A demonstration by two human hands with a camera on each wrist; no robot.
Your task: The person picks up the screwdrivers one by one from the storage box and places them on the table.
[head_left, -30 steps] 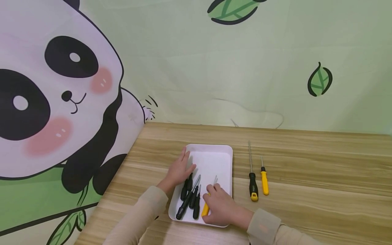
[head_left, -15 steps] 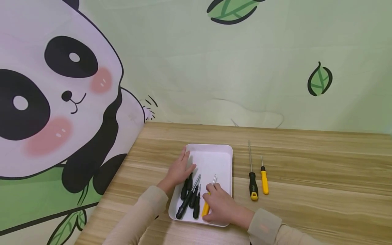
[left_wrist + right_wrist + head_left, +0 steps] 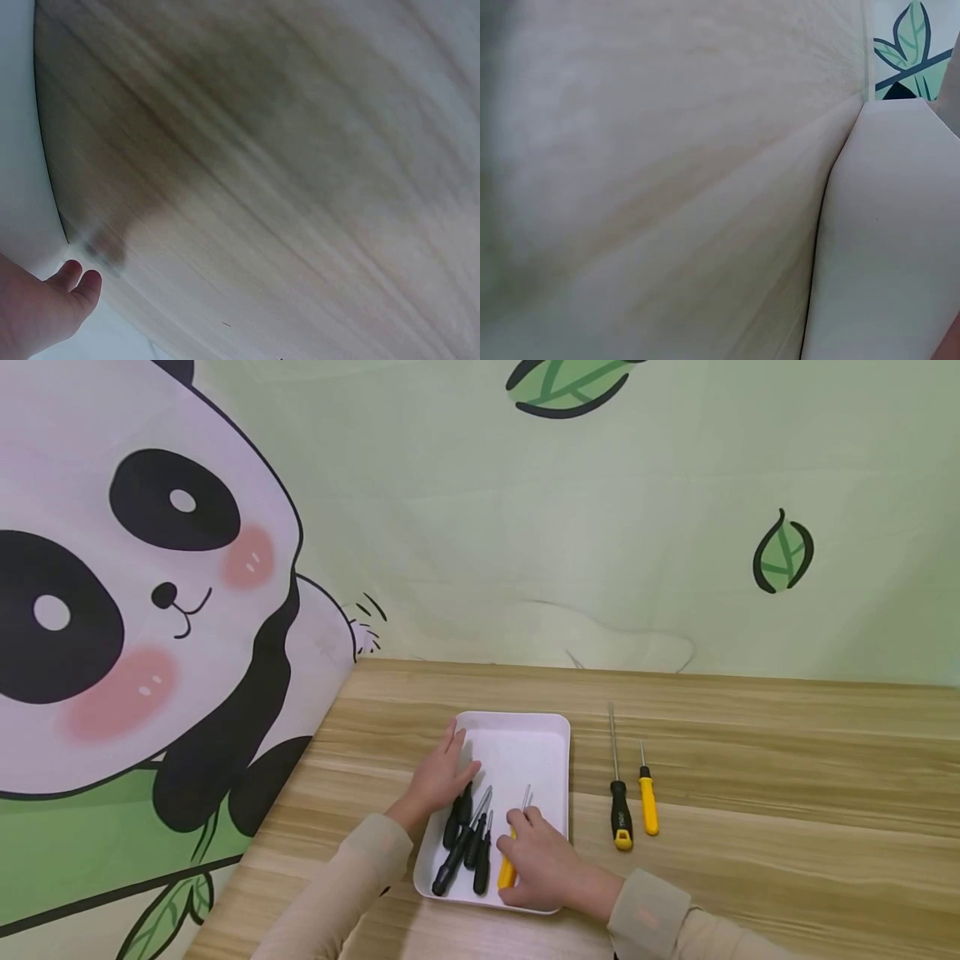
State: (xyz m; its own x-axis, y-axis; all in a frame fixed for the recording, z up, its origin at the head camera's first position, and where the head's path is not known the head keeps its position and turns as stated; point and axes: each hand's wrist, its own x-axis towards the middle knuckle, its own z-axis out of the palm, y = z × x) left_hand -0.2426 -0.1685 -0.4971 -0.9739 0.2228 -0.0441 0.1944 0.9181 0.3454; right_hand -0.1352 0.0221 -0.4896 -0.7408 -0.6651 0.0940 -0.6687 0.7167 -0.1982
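A white tray [image 3: 521, 747] lies on the wooden table. Along its left rim rests my left hand [image 3: 437, 779], fingers straight and thumb stretched over the inside. In the left wrist view, fingertips of the left hand [image 3: 49, 307] show at the tray's edge. My right hand [image 3: 546, 867] reaches into the tray's near right part and grips a yellow-handled screwdriver [image 3: 507, 872]. Two thin shafts show beyond its fingers; the rest of the handle is hidden. Several black-handled screwdrivers [image 3: 453, 864] lie in the tray's near left part.
Right of the tray on the table [image 3: 787, 777] lie a long black-and-yellow screwdriver [image 3: 620, 814] and a shorter yellow screwdriver [image 3: 648, 806], both pointing away. Behind the table hangs a green wall cloth [image 3: 600, 527] printed with a panda and leaves.
The yellow-handled screwdriver has shifted slightly right under my right hand, and the shafts showing beyond the fingers have changed a little. My left hand stays at the tray's rim.
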